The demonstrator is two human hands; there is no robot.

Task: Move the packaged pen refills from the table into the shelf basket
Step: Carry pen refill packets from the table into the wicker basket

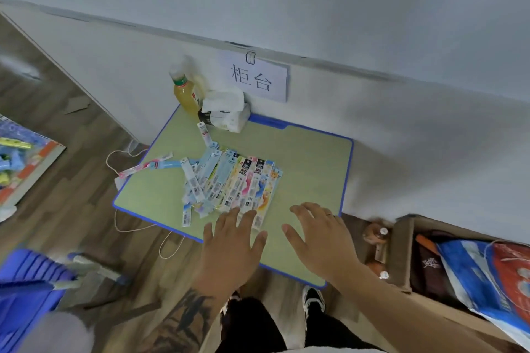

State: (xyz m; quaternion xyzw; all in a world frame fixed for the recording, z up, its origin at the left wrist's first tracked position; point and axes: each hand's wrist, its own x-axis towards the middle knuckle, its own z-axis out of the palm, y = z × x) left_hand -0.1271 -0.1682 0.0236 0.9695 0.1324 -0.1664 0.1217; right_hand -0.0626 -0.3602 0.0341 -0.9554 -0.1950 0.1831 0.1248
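Note:
A loose pile of packaged pen refills (pixel 229 183), long thin colourful packets, lies fanned out on the middle of a small green table with a blue rim (pixel 315 163). One pink and blue packet (pixel 149 165) lies apart at the table's left edge. My left hand (pixel 232 246) hovers open at the near end of the pile, fingertips over the nearest packets. My right hand (pixel 321 241) is open beside it, over bare green tabletop, with a ring on one finger. Neither hand holds anything. No shelf basket shows clearly.
A juice bottle (pixel 186 92) and a tissue pack (pixel 226 112) stand at the table's far edge against the white wall, under a paper sign (pixel 253 79). A blue crate (pixel 25 289) sits low left, a cardboard box with bags (pixel 459 266) at right, and a stationery tray (pixel 20 163) at far left.

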